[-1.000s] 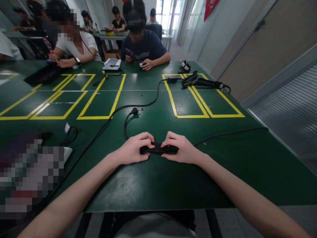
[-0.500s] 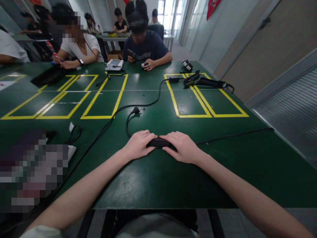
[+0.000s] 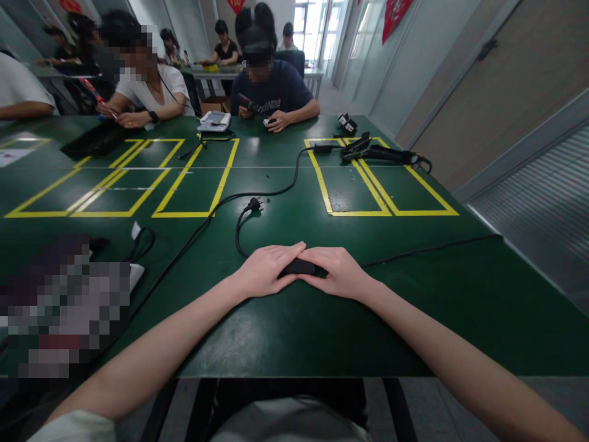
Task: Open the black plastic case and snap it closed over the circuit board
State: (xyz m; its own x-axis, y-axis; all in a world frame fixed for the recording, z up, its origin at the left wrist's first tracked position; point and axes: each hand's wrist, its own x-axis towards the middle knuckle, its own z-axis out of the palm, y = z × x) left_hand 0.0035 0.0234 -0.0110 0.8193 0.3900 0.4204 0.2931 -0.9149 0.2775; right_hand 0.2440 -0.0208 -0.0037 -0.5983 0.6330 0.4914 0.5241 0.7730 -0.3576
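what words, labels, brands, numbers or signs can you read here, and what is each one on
"...Wave", as best it reads, start partly hidden: navy shirt, opposite
Red pennants: markings too blurred to read
White device: any text too small to read
Held black device: nothing readable

The left hand (image 3: 267, 270) and right hand (image 3: 339, 271) partly hide the black block (image 3: 299, 267); pixelation obscures 1 item (image 3: 87, 301); the left edge crops 1 white-sleeved co-worker (image 3: 21, 86).
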